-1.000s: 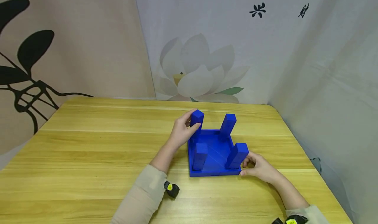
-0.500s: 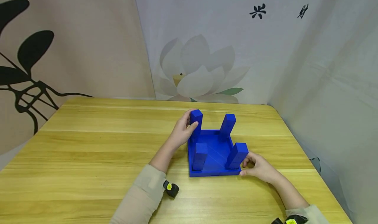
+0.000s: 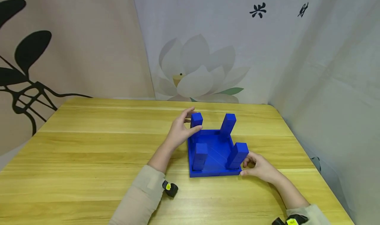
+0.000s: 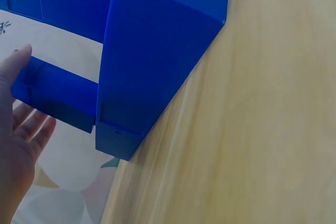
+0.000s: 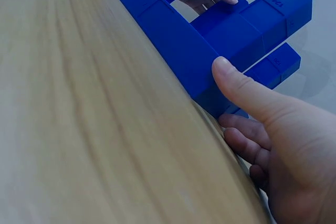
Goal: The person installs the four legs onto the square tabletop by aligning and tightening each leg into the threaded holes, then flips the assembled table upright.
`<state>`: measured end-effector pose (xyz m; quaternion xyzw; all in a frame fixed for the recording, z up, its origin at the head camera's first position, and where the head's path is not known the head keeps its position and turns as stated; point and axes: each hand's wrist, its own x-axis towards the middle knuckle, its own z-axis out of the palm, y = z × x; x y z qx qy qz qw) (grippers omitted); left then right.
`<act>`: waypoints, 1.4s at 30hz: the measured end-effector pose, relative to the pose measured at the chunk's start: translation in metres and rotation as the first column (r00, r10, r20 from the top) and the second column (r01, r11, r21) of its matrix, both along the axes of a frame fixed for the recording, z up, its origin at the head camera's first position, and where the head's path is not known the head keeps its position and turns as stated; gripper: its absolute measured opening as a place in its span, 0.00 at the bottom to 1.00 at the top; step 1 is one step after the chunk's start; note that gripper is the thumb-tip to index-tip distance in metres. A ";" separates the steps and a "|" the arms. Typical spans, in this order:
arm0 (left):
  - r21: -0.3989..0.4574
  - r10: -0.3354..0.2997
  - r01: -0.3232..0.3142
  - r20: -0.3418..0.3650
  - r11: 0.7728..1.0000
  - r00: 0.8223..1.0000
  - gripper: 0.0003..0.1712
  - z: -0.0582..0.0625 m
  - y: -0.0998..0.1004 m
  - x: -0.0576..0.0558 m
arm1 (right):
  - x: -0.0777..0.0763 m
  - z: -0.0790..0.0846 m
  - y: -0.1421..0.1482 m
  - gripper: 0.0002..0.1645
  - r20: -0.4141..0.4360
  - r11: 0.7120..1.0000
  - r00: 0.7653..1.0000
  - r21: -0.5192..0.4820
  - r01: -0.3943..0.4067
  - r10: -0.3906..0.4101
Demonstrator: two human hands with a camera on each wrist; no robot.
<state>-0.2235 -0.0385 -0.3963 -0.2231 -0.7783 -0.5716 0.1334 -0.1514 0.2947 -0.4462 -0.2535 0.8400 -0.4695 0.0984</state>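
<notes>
A blue square tray-like base [image 3: 213, 155] with a raised rim lies on the table, a square post upright at each corner. My left hand [image 3: 179, 131] is at the far-left post [image 3: 196, 119], thumb in front of it and fingers spread loosely behind; the left wrist view shows this hand around the post [image 4: 58, 90] without a tight grip. At the near-right corner my right hand [image 3: 262, 168] pinches the base, thumb on its outer wall and fingers curled low beside it, as the right wrist view shows at the base [image 5: 178, 51]. The near-right post [image 3: 238, 154] partly hides those fingertips.
The wooden table [image 3: 98, 152] extends to the left and in front of the base. Behind it hangs a printed curtain [image 3: 207, 53], and a pale cloth [image 3: 329, 86] borders the right side.
My left hand has loosened on the far-left post, its fingers spreading out past the top. The right hand stays at the near-right corner, and the base has hardly moved.
</notes>
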 end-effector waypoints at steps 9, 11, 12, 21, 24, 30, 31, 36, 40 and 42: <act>0.102 0.022 -0.023 0.015 0.995 1.000 0.24 -0.007 0.001 -0.003 | 0.000 -0.002 0.000 0.19 -0.009 1.000 1.000 -0.001 -0.004 0.004; 0.118 0.021 -0.025 0.034 0.993 0.999 0.24 -0.008 0.001 -0.004 | 0.000 -0.002 0.000 0.19 -0.011 1.000 1.000 0.000 -0.004 0.004; 0.124 0.019 -0.025 0.044 0.992 0.999 0.25 -0.009 0.001 -0.004 | 0.000 -0.002 0.000 0.19 -0.011 1.000 1.000 0.000 -0.004 0.004; 0.116 -0.072 0.060 0.099 0.991 0.992 0.27 0.012 -0.002 0.010 | 0.001 -0.001 0.000 0.19 -0.004 1.000 1.000 -0.010 -0.002 0.002; 0.091 -0.087 0.077 0.105 0.993 0.991 0.26 0.024 -0.004 0.019 | 0.001 -0.001 0.000 0.19 -0.006 1.000 1.000 -0.010 -0.005 0.005; 0.050 -0.094 0.089 0.118 0.995 0.989 0.27 0.019 -0.006 0.017 | 0.001 -0.002 0.000 0.19 -0.004 1.000 1.000 -0.028 -0.011 0.011; 0.041 -0.092 0.088 0.114 0.995 0.989 0.28 0.014 -0.006 0.013 | 0.001 -0.002 0.000 0.19 -0.003 1.000 1.000 -0.029 -0.011 0.011; 0.020 -0.069 0.067 0.072 0.998 0.995 0.34 -0.007 -0.006 -0.002 | 0.001 -0.002 0.000 0.19 -0.002 1.000 1.000 -0.027 -0.012 0.011; 0.028 -0.018 0.017 0.027 0.999 0.999 0.37 -0.006 -0.002 -0.001 | 0.000 -0.002 0.001 0.19 -0.007 1.000 1.000 -0.024 -0.012 0.011; 0.030 0.017 -0.017 -0.012 0.999 1.000 0.37 -0.006 -0.001 -0.001 | 0.000 -0.002 0.001 0.19 -0.013 1.000 1.000 -0.018 -0.011 0.011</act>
